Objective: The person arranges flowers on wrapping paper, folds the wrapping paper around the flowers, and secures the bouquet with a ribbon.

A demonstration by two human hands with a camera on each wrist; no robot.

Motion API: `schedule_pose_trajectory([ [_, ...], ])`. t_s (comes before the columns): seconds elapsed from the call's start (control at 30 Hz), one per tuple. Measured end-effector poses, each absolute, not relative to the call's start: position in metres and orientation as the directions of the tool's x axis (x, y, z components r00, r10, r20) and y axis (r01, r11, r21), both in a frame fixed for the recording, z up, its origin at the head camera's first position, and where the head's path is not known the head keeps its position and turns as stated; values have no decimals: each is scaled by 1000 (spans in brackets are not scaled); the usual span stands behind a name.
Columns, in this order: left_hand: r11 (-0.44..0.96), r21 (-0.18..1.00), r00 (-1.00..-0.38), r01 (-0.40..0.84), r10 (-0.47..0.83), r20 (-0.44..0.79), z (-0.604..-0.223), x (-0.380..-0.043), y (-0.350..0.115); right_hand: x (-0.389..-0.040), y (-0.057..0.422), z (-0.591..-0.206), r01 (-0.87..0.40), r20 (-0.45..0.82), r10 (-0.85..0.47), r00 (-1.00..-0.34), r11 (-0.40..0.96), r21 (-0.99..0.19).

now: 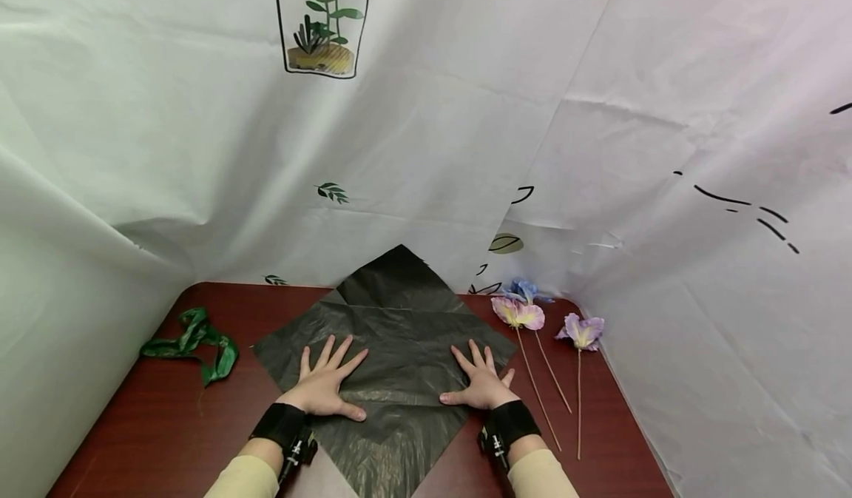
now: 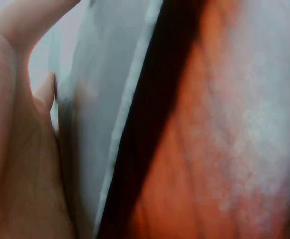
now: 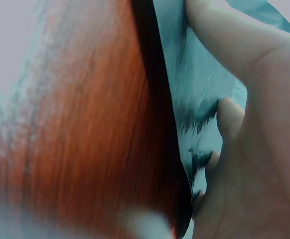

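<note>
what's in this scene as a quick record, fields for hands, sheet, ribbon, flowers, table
left hand: fingers spread on sheet
right hand: fingers spread, near sheet's right edge
sheet: black, creased, laid cornerwise
ribbon: green, loosely bunched, left of sheet
flowers: pink, blue, purple; thin stems, right side
table: dark red

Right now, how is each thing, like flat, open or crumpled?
Black sheet: spread open, creased
Left hand: fingers spread, on the sheet
Right hand: fingers spread, on the sheet
Green ribbon: loose, curled
Pink flower: lying, petals open
Blue flower: lying, partly hidden
Purple flower: lying, petals open
Black wristbands: strapped on
White cloth: hanging, wrinkled
</note>
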State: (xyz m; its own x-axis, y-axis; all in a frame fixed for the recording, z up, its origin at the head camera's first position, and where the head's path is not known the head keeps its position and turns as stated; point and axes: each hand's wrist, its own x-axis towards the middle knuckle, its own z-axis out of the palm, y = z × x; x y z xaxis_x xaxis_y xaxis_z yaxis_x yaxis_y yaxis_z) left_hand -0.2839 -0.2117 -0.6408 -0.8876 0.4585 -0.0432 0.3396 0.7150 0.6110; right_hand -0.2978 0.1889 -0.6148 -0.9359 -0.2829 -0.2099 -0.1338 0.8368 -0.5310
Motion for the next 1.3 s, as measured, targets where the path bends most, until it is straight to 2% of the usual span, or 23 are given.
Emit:
schedule_pose_trajectory([
  [0.1, 722, 608, -889, 331, 455, -56, -641, -284, -212, -292, 191, -607, -186, -141, -318, -938, 802, -568],
  [0.2, 720, 610, -886, 332, 460, -61, -641, -284, -211, -284, 199, -594, -210, -33, -289, -957, 768, -605],
  [0.3, 721, 612, -884, 325, 461, -74, -643, -283, -211, -277, 216, -582, -169, 86, -147, -985, 776, -608],
  [0.4, 727, 611, -887, 313, 453, -84, -643, -281, -212, -271, 237, -573, -33, 133, 54, -990, 814, -580],
  [0.53, 717, 622, -889, 314, 452, -72, -640, -279, -214, -265, 263, -567, 150, 70, 223, -972, 825, -546],
  [0.67, 714, 623, -888, 318, 455, -69, -637, -281, -215, -262, 277, -569, 232, -12, 264, -964, 825, -515],
  [0.87, 726, 604, -887, 330, 457, -64, -638, -283, -214, -260, 282, -574, 284, -65, 290, -955, 825, -489],
  [1.3, 728, 602, -884, 328, 461, -75, -640, -287, -213, -265, 283, -578, 295, -79, 293, -953, 832, -470],
])
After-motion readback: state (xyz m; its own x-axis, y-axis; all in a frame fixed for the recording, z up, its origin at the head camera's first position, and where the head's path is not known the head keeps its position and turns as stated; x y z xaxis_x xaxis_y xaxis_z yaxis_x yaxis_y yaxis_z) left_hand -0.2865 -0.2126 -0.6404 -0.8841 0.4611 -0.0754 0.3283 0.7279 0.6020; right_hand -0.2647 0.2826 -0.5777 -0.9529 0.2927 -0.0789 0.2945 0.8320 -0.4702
